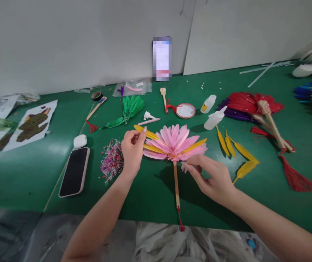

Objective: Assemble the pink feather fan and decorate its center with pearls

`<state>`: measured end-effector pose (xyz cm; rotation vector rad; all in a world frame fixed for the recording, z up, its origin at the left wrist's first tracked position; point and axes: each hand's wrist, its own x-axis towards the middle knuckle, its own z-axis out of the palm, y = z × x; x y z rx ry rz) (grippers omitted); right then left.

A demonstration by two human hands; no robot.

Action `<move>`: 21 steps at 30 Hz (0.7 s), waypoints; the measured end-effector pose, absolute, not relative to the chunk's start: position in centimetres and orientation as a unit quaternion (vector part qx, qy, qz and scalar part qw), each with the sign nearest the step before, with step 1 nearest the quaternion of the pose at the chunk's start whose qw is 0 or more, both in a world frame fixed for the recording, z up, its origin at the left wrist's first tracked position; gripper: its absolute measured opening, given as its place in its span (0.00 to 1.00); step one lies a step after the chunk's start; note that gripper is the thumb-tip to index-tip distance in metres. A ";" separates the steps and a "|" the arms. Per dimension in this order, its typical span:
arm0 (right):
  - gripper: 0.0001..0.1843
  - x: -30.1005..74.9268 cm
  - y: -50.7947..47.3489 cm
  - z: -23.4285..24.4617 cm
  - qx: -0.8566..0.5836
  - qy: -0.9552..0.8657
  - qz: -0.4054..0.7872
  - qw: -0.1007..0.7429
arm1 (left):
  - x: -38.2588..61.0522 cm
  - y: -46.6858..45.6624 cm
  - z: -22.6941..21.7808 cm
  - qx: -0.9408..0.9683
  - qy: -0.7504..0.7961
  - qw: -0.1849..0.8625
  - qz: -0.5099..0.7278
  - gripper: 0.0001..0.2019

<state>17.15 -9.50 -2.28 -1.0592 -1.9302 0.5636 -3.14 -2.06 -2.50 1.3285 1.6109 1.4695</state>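
A green table [22,182] filled the view, backed by a pale wall. At its near middle lay a pink feather fan [173,143], its wooden handle [176,185] running toward the person and ending in a red tassel at the table edge. The left hand [131,151] was closed in a pinch on a yellow feather [146,133], held against the fan's upper left feathers. The right hand [213,176] lay at the fan's lower right rim, fingers loosely curled and touching the pink feather tips; whether it actually gripped them could not be told from this angle. To the right, well apart, a red feather fan [251,102] rested over a purple one, with loose yellow feathers [240,154] between it and the right hand. A black phone [74,171] in a pink case lay left of the left arm, a white earbud case [79,141] just beyond it. Near the left wrist sat a heap of feather scraps [112,160]. Beyond the pink fan were green feathers [130,109], a white squeeze bottle [214,118] and a small round dish [185,110].
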 end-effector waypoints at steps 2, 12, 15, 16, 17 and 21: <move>0.05 17.1 -9.4 -2.2 -0.425 -0.770 0.196 0.433 | -3.2 -1.8 -3.1 0.520 0.614 0.276 0.526 0.11; 0.08 17.2 -9.5 -2.0 -0.437 -0.770 0.180 0.430 | -3.2 -1.8 -3.4 0.538 0.627 0.307 0.472 0.13; 0.08 17.3 -9.4 -2.2 -0.442 -0.769 0.178 0.426 | -3.3 -1.8 -3.4 0.533 0.628 0.308 0.476 0.13; 0.08 17.3 -9.4 -2.2 -0.443 -0.768 0.179 0.426 | -3.2 -1.8 -3.4 0.532 0.628 0.308 0.477 0.13; 0.09 17.3 -9.4 -2.2 -0.446 -0.767 0.179 0.425 | -3.2 -1.8 -3.4 0.533 0.627 0.308 0.477 0.13; 0.08 17.4 -9.1 -2.2 -0.454 -0.766 0.172 0.422 | -3.0 -1.8 -3.4 0.548 0.620 0.306 0.471 0.14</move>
